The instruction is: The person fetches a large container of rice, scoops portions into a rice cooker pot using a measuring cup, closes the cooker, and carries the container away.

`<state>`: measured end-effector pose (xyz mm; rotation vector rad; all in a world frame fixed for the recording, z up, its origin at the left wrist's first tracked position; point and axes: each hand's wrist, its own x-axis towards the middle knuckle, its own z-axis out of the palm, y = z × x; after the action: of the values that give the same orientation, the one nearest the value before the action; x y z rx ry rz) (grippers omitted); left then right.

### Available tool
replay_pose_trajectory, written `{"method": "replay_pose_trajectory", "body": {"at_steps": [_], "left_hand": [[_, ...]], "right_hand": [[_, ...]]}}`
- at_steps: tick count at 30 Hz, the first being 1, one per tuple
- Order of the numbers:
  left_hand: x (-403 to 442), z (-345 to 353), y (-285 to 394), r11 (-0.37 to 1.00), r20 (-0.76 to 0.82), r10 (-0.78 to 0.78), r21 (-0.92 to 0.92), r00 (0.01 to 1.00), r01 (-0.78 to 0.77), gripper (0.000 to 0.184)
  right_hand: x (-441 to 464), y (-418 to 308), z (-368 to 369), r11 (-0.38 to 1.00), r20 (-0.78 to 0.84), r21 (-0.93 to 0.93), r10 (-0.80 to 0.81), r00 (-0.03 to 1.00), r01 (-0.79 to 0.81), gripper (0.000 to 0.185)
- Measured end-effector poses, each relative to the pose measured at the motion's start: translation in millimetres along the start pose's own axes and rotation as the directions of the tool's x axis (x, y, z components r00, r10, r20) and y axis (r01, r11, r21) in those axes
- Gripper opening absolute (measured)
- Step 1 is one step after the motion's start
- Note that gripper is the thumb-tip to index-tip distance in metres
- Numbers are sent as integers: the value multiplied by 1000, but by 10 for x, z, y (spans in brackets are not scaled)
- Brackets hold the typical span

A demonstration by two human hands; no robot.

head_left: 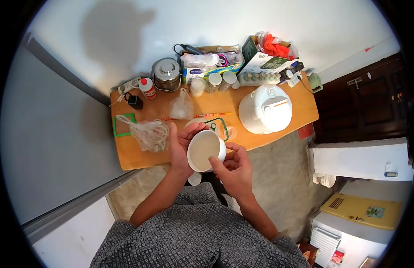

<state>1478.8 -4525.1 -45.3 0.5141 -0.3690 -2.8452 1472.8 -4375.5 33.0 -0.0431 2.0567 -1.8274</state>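
Observation:
A white bowl (204, 152) is held between my two hands, tilted toward the camera, with a pale beige content inside that I cannot make out exactly. On its left side my left hand (182, 147) cups it, the fingers reaching behind the rim. My right hand (232, 172) grips the right side, its thumb over the near rim. Just left of my hands lies a clear plastic bag (150, 135) with light-coloured contents. Behind the bowl, a green-rimmed container (222, 127) with green-handled scissors is partly hidden by my fingers.
On the wooden table (285, 120) stand a white rice cooker (265, 109), a knotted bag (182, 107), a steel pot (167, 75), jars (213, 81), a red-capped bottle (147, 88) and filled boxes (267, 60). A grey panel rises at the left; a dark door (363, 98) is at the right.

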Motion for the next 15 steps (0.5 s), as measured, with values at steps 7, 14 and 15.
{"method": "replay_pose_trajectory", "body": {"at_steps": [7,14,15], "left_hand": [[34,29,-2,998,-54,0,-57,999,-4,62],[63,-56,-52,991,-136,19,-129,990,-37,48],[71,-60,-53,988,-166,7,-153,986,-33,45]], "right_hand": [[58,-51,44,987,-21,-148,-70,997,66,56],[72,-120,44,970,24,-233,-70,997,74,53],[77,-113,43,971,20,-228,-71,997,73,53]]}}
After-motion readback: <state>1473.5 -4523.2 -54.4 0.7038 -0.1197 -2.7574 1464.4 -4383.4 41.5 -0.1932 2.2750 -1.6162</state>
